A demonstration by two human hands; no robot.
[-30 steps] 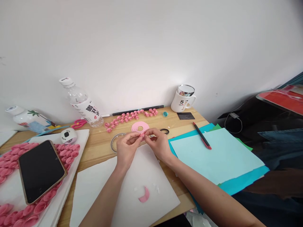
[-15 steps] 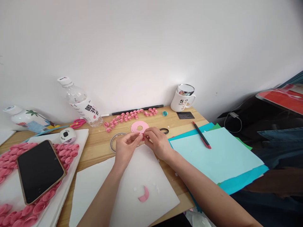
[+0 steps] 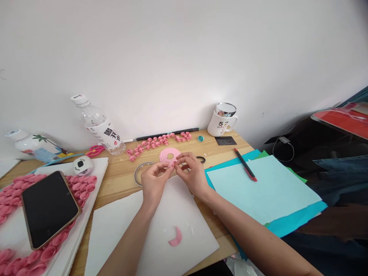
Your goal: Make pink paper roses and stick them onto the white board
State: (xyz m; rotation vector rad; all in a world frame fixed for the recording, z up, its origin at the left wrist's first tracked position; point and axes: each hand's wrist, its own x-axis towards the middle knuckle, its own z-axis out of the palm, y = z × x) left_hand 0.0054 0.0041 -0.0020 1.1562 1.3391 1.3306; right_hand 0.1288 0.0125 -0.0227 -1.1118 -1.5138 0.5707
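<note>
Between the fingertips of both hands is a small pink paper piece (image 3: 173, 164), mostly covered by the fingers. My left hand (image 3: 155, 177) pinches it from the left, and my right hand (image 3: 192, 171) pinches it from the right. Just beyond them lie flat pink paper rings (image 3: 168, 153), stacked on the wooden table. A roll of clear tape (image 3: 139, 176) rests beside my left hand. Under my wrists is a white foam sheet (image 3: 161, 214), bearing a curved pink paper scrap (image 3: 176, 237) and tiny white bits. Rolled pink paper flowers (image 3: 156, 142) sit in rows farther back.
A phone (image 3: 50, 209) lies on a board of pink flowers at left. Bottles (image 3: 100, 126) and pink scissors (image 3: 95, 150) stand or lie behind. At back right is a mug (image 3: 220, 122); a pen (image 3: 245, 165) rests on light blue paper (image 3: 264, 188). Black scissor handles (image 3: 201, 159) peek out beside my right hand.
The fingers of both hands have shifted slightly around the small pink paper, my right fingers rising a little. Everything on the table stays in place.
</note>
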